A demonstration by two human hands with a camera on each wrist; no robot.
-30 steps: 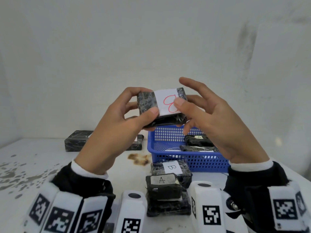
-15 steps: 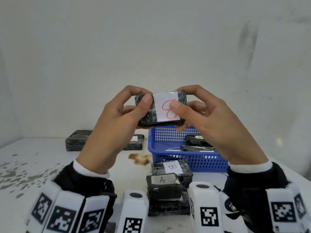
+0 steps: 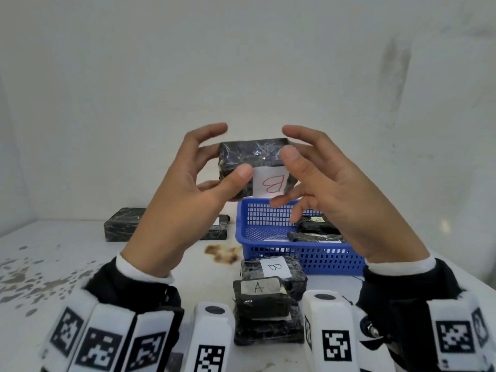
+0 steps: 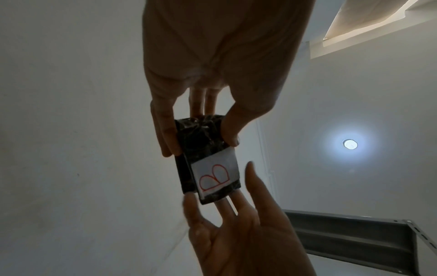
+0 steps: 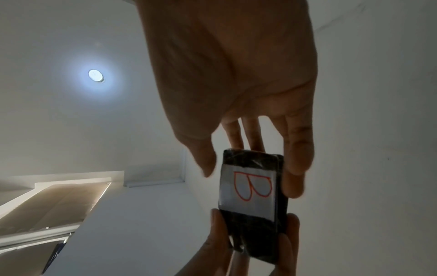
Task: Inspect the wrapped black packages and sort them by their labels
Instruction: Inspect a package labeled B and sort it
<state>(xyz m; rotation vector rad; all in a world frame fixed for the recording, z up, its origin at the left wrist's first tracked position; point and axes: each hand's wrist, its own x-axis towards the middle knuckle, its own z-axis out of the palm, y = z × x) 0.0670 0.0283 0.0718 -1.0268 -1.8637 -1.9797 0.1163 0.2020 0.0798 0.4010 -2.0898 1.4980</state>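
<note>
I hold a wrapped black package [image 3: 249,157] up over the table, its white label [image 3: 271,183] with a red B on the lower front face. My left hand [image 3: 188,189] grips its left end, thumb in front and fingers behind. My right hand [image 3: 335,189] is spread at the right end, lower fingers under the package and the index finger lifted off. In the left wrist view the left hand [image 4: 212,56] pinches the package [image 4: 201,142]. In the right wrist view the right hand [image 5: 224,74] has its thumb just clear of the package [image 5: 253,233].
A blue basket [image 3: 268,218] behind my hands holds labelled packages [image 3: 316,224]. A stack near me shows an A package [image 3: 261,299] and a B package [image 3: 271,267]. More black packages [image 3: 120,228] lie at the back left. The white table [image 3: 53,264] is stained.
The package has tipped so its B label faces lower and its plain top shows. My right thumb and index finger have let go and spread; the left hand keeps its grip.
</note>
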